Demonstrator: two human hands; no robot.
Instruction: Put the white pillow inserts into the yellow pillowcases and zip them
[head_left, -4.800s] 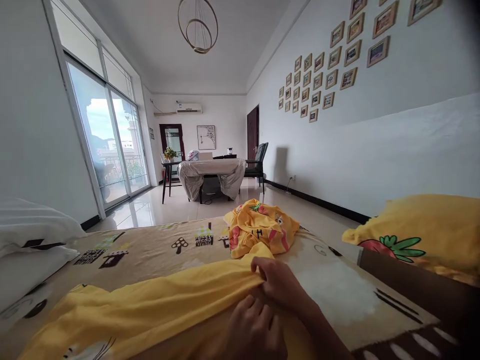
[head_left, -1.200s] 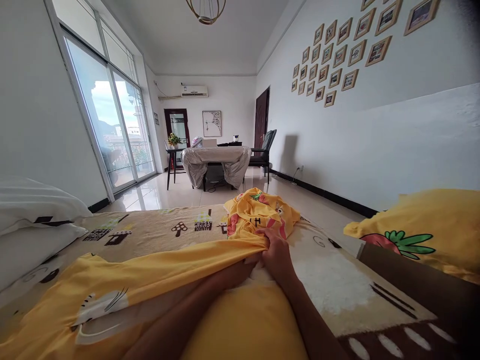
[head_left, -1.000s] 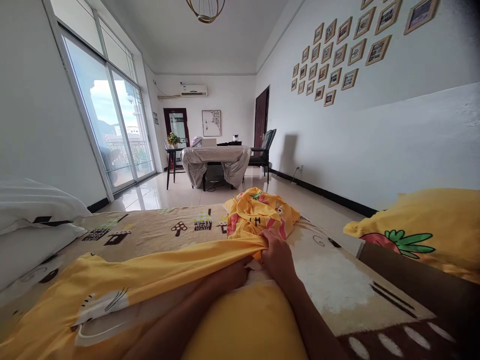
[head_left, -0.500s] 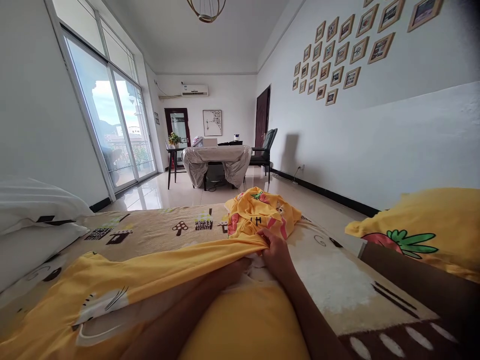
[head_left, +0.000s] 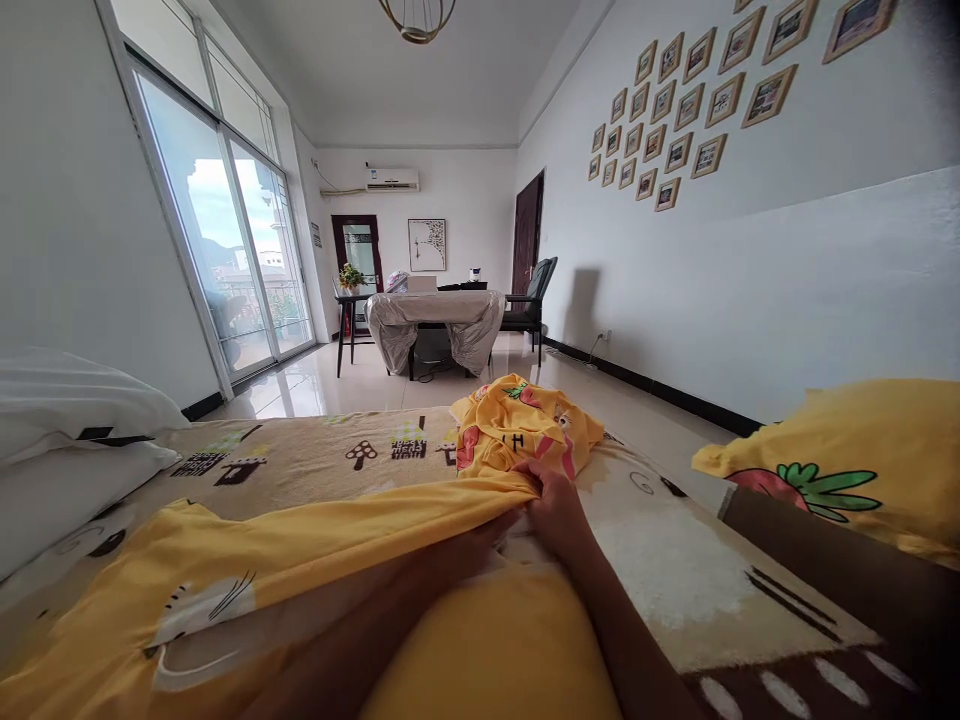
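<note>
A long yellow cloth cover with a cartoon print stretches across the bed from the lower left to my hands. My right hand pinches its edge near the middle of the view. Close beside it, below the drawn-out edge, is my left hand; its fingers are slightly blurred and mostly hidden by the cloth and my right hand. Some whitish fabric shows between the hands. Just beyond them lies a bunched part of yellow printed cloth. A plain yellow surface fills the space between my forearms.
A beige patterned blanket covers the bed. White pillows lie at the left, and a yellow printed cloth bundle rests at the right edge. Farther off stand a covered table and a dark chair.
My left hand has slid slightly right, closer to my right hand, under the cloth's edge. My right hand keeps its pinch, and the view has shifted a little.
</note>
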